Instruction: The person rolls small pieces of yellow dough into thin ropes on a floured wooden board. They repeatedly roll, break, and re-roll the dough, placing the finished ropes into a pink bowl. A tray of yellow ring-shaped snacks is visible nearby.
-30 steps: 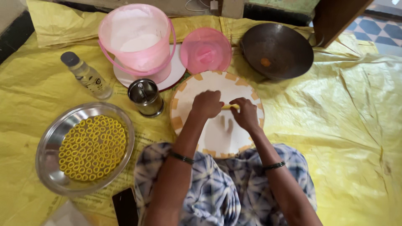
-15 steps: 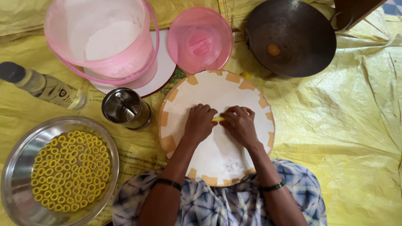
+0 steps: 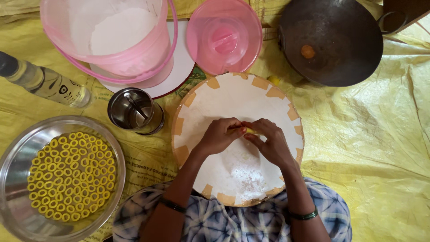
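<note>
Head view: left hand (image 3: pixel 219 136) and right hand (image 3: pixel 268 141) pinch yellow dough strip (image 3: pixel 249 131) at board (image 3: pixel 233 94) centre, steel plate (image 3: pixel 13 179) at 8 o'clock; best kept light, ends meeting evenly.

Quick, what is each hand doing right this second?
Left hand: fingers closed, pinching one end of the small yellow dough piece over the round white floured board.
Right hand: closed on the other end.

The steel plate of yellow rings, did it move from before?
No. The round steel plate of yellow rings sits just as before, left of the round white board and below the small steel cup; only the camera came closer.
</note>
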